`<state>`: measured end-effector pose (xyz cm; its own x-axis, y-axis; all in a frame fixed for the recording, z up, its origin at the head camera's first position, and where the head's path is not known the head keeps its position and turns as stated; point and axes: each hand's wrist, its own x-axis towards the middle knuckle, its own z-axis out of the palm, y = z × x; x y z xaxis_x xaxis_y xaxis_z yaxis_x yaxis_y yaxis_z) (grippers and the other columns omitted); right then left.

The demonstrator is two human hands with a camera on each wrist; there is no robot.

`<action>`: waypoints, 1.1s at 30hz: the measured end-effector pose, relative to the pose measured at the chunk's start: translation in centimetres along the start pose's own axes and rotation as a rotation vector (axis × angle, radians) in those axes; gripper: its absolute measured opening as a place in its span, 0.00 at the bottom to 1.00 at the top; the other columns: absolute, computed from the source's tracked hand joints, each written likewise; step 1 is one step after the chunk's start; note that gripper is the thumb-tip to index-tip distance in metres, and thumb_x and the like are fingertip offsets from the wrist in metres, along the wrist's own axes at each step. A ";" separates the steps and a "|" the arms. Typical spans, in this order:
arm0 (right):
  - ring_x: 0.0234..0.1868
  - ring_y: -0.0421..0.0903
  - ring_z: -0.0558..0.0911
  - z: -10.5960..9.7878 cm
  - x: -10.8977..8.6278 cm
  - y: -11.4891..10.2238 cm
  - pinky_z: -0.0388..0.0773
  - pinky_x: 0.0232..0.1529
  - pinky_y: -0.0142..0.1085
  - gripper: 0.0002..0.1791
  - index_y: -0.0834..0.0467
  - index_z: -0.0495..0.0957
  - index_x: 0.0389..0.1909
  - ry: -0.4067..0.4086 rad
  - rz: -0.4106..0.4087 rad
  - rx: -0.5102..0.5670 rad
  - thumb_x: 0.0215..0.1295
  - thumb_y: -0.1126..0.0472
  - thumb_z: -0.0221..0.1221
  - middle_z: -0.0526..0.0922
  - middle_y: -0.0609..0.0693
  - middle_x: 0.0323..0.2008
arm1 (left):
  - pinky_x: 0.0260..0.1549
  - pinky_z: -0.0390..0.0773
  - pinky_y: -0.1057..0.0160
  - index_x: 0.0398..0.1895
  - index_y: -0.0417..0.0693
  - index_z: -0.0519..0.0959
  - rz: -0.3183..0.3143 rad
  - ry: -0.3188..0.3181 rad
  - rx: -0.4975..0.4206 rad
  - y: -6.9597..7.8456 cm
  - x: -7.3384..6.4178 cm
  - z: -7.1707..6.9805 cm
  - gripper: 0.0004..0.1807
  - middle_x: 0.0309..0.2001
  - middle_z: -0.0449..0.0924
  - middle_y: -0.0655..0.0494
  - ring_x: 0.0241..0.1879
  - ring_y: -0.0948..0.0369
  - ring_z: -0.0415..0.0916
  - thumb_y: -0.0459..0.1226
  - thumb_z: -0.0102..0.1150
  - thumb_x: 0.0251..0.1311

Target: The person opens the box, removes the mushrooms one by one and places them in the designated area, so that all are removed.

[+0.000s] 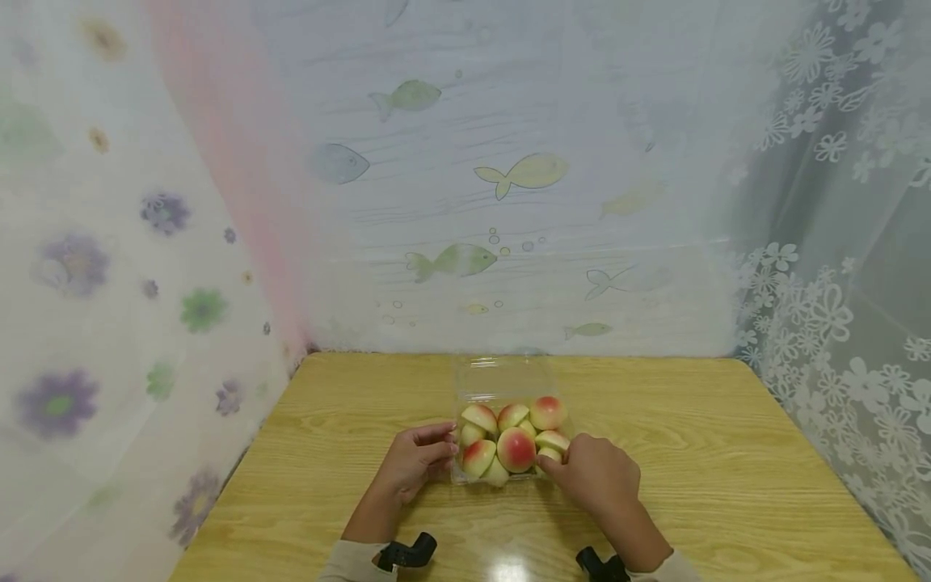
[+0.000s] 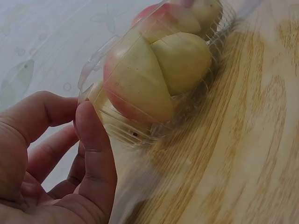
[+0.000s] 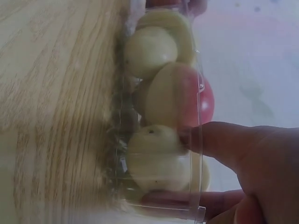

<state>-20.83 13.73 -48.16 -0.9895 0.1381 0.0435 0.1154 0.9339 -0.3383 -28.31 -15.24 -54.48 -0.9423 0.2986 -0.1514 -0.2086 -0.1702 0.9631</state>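
A clear plastic clamshell box [image 1: 502, 478] sits on the table with its lid [image 1: 503, 376] raised at the back. Inside it are several mushroom-shaped pieces [image 1: 516, 449] with red-and-yellow rounded caps and pale stems. My left hand [image 1: 419, 461] pinches the box's left rim between thumb and forefinger, as the left wrist view shows up close. At the front right corner my right hand [image 1: 598, 477] reaches over the rim. Its thumb and a finger sit inside the box on either side of one mushroom-shaped piece [image 3: 156, 158], gripping it; the hand partly covers that piece.
The wood-grain table [image 1: 349, 404] reaches back to a curtain [image 1: 436, 202] printed with fish. A flowered curtain [image 1: 109, 323] hangs along the left side, and a white-flowered sheer one [image 1: 822, 315] along the right. Black wrist mounts [image 1: 410, 551] are strapped over pale sleeves.
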 end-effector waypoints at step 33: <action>0.18 0.41 0.58 -0.3 -0.1 0.7 0.51 0.18 0.35 0.27 0.46 0.62 0.08 0.025 0.052 0.084 0.46 0.40 0.67 0.58 0.41 0.11 | 0.36 0.85 0.67 0.65 0.34 0.78 0.017 0.037 0.035 -0.2 -0.6 0.6 0.25 0.47 0.85 0.50 0.40 0.63 0.84 0.28 0.67 0.64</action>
<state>-20.60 14.46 -48.17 -0.9797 0.1948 0.0474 0.1575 0.8944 -0.4186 -27.57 -14.86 -54.47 -0.9548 0.2613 -0.1420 -0.1835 -0.1420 0.9727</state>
